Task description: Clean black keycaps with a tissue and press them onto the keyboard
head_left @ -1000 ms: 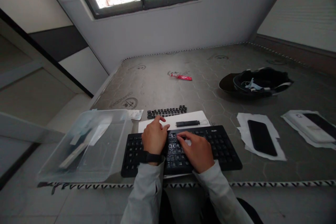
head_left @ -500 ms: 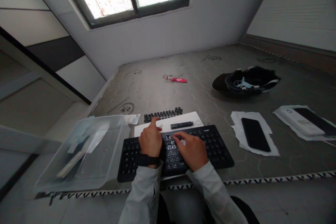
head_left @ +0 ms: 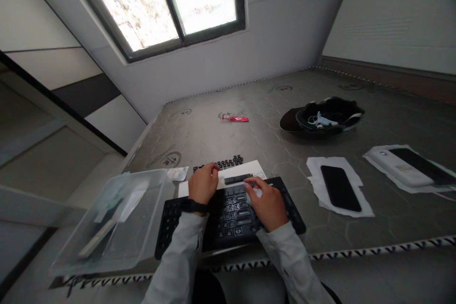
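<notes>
A black keyboard [head_left: 238, 223] lies in front of me, its middle part stripped of keycaps so the bare key sockets show. My right hand [head_left: 269, 203] rests over its right part, fingers pinched round a small white wad [head_left: 258, 193], perhaps tissue. Just above the keyboard's upper edge, my left hand [head_left: 204, 184] has its fingers curled together; what they hold, if anything, is hidden. Rows of loose black keycaps [head_left: 233, 161] lie beyond it, partly covered by that hand. A slim black tool [head_left: 237, 179] sits on a white sheet [head_left: 254, 167] behind the keyboard.
At left stands a clear plastic bin [head_left: 138, 228] with a few flat items inside. A phone [head_left: 341, 188] lies on white paper to the right, near a white device [head_left: 401, 167]. Farther back are an upturned black helmet [head_left: 306, 121] and a red packet [head_left: 235, 118].
My left index finger, stretched toward the keycaps before, is now curled in. My right hand has shifted slightly right across the keyboard. The camera view has tilted up a little.
</notes>
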A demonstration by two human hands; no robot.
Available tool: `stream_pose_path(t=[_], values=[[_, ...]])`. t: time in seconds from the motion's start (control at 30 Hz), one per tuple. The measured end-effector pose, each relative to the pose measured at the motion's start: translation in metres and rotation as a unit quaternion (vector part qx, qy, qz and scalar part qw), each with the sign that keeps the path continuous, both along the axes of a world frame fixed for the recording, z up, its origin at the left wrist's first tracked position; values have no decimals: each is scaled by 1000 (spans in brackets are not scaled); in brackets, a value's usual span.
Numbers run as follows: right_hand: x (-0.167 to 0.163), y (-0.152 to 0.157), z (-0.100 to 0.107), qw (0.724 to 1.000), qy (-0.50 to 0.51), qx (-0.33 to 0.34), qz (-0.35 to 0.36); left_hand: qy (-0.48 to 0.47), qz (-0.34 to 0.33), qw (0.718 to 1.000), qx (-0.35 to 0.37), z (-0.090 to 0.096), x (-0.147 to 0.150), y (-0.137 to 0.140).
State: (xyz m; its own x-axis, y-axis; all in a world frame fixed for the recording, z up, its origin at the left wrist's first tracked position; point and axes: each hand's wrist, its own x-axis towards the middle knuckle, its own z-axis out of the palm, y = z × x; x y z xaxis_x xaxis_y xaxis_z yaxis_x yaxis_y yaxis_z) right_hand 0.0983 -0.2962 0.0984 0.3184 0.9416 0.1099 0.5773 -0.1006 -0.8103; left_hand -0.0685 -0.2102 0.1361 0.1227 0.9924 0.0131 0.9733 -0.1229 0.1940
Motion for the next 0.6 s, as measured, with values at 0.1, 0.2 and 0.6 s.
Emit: stream_pose_path(t=[0.1, 0.2, 0.6], values=[[3, 0, 0, 998, 58, 30, 7, 40, -28, 999, -25, -5, 12, 38], [7, -1, -1, 994, 97, 47, 15, 45, -59, 995, -61, -19, 29, 83], [27, 3, -10, 988, 147, 43, 8, 89, -109, 970, -200, -105, 65, 191]])
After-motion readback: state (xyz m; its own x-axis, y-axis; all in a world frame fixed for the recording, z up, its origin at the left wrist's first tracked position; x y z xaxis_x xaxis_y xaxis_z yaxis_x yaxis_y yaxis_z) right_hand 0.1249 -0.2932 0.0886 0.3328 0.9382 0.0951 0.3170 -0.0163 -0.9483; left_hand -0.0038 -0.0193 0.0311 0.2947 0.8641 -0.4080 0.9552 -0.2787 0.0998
